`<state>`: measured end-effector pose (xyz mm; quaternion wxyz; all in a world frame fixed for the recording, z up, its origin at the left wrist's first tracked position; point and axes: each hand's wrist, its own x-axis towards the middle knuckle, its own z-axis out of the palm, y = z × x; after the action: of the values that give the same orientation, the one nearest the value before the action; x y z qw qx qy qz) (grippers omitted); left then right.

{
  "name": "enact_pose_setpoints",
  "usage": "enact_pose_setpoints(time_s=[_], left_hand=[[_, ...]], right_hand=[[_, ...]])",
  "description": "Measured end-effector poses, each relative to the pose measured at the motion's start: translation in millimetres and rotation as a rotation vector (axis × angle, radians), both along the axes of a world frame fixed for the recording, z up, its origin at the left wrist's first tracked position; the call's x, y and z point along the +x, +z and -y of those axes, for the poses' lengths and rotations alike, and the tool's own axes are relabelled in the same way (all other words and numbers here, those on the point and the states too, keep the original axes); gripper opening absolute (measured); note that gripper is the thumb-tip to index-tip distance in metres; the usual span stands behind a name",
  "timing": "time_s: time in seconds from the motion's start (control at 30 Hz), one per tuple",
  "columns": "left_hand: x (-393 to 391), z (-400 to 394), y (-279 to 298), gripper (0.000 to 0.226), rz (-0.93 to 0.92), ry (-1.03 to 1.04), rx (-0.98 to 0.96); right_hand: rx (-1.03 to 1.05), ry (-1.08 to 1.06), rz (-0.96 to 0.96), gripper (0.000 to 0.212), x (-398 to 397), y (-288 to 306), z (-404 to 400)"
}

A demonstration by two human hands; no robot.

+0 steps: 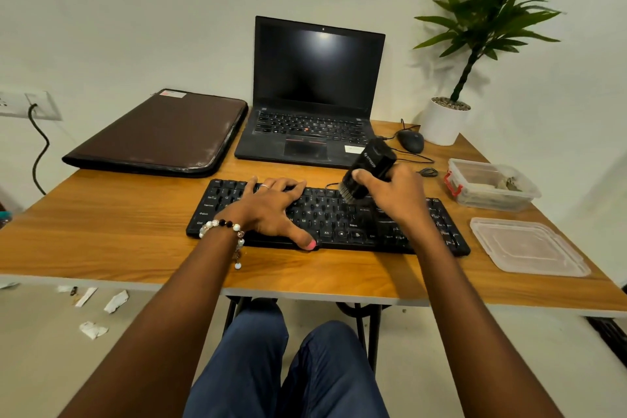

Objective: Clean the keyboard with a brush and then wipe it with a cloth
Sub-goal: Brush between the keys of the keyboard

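The brown sleeve (159, 134) lies at the far left of the counter (101, 234). The keyboard (325, 217) sits at centre, long axis running left to right, parallel to the near counter edge. The left hand (271, 207) rests flat on its left half, fingers spread. The right hand (393, 190) grips the brush (368, 168), bristles down on the upper key rows, body tilted up and away toward the laptop (312, 95). A clear lid (527, 246) lies at right.
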<state>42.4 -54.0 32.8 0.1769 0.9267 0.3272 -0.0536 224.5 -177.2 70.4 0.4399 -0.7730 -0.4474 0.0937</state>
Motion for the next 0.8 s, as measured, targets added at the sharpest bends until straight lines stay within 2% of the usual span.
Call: enact_pose_setpoints(time_s=[0.1, 0.17, 0.27, 0.33, 0.37, 0.47, 0.5, 0.57, 0.63, 0.7, 0.73, 0.8], left_hand=[[1, -1, -1, 0.142, -0.01, 0.001, 0.008], [1, -2, -2, 0.142, -0.014, -0.003, 0.011], [0, -2, -1, 0.135, -0.01, 0.0, 0.002], [1, -2, 2, 0.13, -0.023, 0.002, -0.007], [2, -3, 3, 0.129, -0.036, 0.008, -0.018], [6, -3, 8, 0.129, -0.083, 0.044, -0.05], [8, -3, 9, 0.13, -0.101, 0.049, -0.052], [12, -1, 13, 0.13, -0.113, 0.035, -0.049], [18, 3, 15, 0.128, -0.093, 0.003, -0.054], [26, 8, 17, 0.127, -0.061, -0.03, -0.071], [31, 11, 18, 0.126, -0.047, -0.048, -0.078], [43, 16, 18, 0.124, -0.027, -0.081, -0.084]], right_hand=[[-0.083, 0.072, -0.038, 0.028, -3, -7, -9], [-0.167, 0.065, 0.038, 0.033, 2, -8, -10], [-0.319, -0.076, 0.387, 0.038, 11, 2, -9], [-0.316, -0.148, 0.55, 0.036, 14, 10, -7], [-0.276, -0.132, 0.489, 0.034, 18, 10, -8], [-0.112, 0.035, -0.062, 0.035, 24, 12, -5], [-0.125, 0.055, -0.132, 0.036, 26, 11, -3], [-0.221, 0.023, -0.044, 0.037, 32, 7, -1], [-0.306, -0.079, 0.148, 0.041, 39, 7, -1], [-0.283, -0.142, 0.235, 0.045, 45, 8, -4], [-0.229, -0.148, 0.212, 0.044, 47, 9, -5], [-0.105, -0.105, 0.004, 0.04, 44, 11, -7]])
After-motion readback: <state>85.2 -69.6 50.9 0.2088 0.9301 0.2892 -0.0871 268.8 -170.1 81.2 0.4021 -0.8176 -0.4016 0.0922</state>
